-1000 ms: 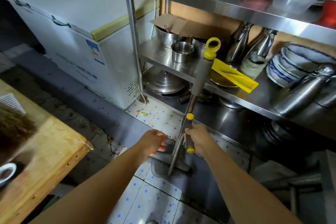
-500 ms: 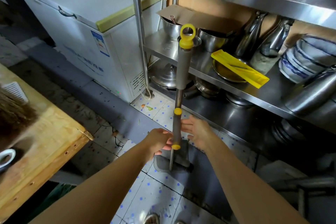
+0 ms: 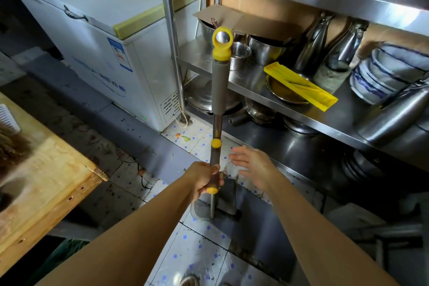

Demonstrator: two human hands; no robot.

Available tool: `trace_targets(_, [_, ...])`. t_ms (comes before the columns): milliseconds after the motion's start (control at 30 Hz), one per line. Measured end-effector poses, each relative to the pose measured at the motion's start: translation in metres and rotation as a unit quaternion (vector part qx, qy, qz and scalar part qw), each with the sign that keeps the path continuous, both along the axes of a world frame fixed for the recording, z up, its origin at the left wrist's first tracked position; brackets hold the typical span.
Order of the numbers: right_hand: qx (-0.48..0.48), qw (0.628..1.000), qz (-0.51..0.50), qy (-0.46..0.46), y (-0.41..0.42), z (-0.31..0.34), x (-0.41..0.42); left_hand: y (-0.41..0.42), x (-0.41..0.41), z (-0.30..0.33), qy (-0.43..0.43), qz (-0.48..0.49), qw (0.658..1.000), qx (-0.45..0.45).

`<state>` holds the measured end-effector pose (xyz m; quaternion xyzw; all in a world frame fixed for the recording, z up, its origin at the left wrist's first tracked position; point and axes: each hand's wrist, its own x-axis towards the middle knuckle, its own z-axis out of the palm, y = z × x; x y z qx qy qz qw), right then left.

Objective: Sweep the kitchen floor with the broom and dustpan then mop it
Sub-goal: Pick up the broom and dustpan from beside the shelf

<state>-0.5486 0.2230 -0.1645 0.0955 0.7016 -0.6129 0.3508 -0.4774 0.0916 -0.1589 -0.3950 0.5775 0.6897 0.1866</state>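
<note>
Head camera, looking down. What are the hands doing?

— At the centre, the left hand (image 3: 204,179) has its fingers curled round the mop handle (image 3: 219,87), gripping low on the pole just above a yellow collar. The right hand (image 3: 253,166), at about 3 o'clock from the left one, is spread with straight fingers, near the pole but apart from it, holding nothing.

— Where is the mop?

— It stands nearly upright. Its yellow hanging loop is at 12 o'clock from the left hand; a grey sleeve sits below the loop. The mop head (image 3: 218,202) rests on the tiled floor (image 3: 192,253) at 6 o'clock from the grip.

— What surrounds it?

— A white chest freezer (image 3: 97,37) at 10 o'clock, a steel shelf rack (image 3: 308,104) with pots and bowls at 2 o'clock, and a wooden table (image 3: 46,183) at 9 o'clock.
</note>
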Motion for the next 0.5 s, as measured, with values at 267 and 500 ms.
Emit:
trace_targets(267, [0.068, 0.987, 0.065, 0.134, -0.008, 0.050, -0.021, 0.003, -0.014, 0.001, 0.037, -0.005, 0.999, 0.008])
trace_targets(500, [0.026, 0.965, 0.119, 0.230, -0.038, 0.080, -0.037, -0.004, -0.013, 0.025, 0.060, -0.083, 0.988, -0.112])
